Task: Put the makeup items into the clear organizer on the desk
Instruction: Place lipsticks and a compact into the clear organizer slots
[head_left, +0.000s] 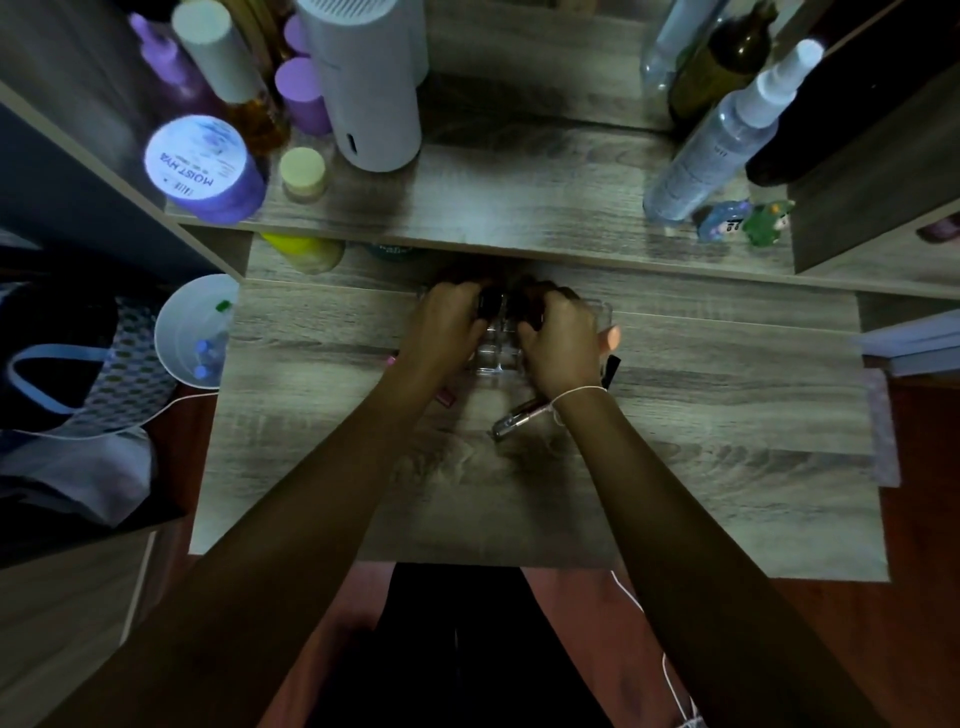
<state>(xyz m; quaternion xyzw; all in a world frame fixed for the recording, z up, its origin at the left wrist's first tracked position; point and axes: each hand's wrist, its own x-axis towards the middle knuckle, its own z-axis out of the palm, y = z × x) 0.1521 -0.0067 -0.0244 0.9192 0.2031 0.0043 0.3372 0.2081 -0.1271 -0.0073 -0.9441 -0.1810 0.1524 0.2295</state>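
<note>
clear organizer (496, 358) sits mid-bench, mostly hidden; a silvery pink tube (519, 418) lies tilted just in front of it

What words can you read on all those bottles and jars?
"MOIST HYA", seen upside down, on the white lid of the round purple jar.
The smaller print on that lid is too blurred to read.
The print down the clear spray bottle with the white cap is too small to read.

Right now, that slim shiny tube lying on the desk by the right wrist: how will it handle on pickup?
The slim glossy tube lies flat on the wooden desk, so a nudge would likely roll it. Its shiny surface suggests hard, slippery plastic: probably stiff and light. The right hand looks busy at the clear organizer.
</note>
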